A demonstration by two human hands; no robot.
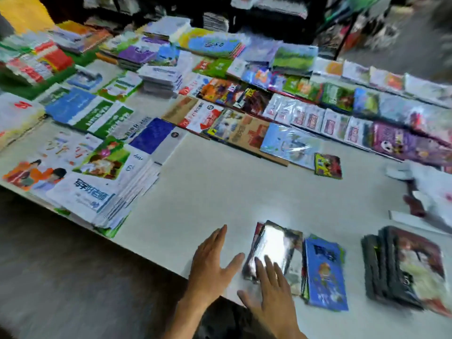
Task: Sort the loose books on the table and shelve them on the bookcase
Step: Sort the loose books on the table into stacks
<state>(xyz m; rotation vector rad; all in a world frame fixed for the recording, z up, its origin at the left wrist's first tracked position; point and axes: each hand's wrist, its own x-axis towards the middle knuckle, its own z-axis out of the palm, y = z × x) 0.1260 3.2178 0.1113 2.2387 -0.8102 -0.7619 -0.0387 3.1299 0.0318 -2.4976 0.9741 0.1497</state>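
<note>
Both hands, left hand (210, 263) and right hand (269, 287), are flat-fingered (holding nothing); squaring the glossy stack (274, 248) before lifting seems wise.

a white table (220, 192) spreads before me, rows of colourful books (305, 113) along its far side, workbook piles (97, 187) at left, a blue book (326, 272) and dark stack (403, 267) near me.
</note>
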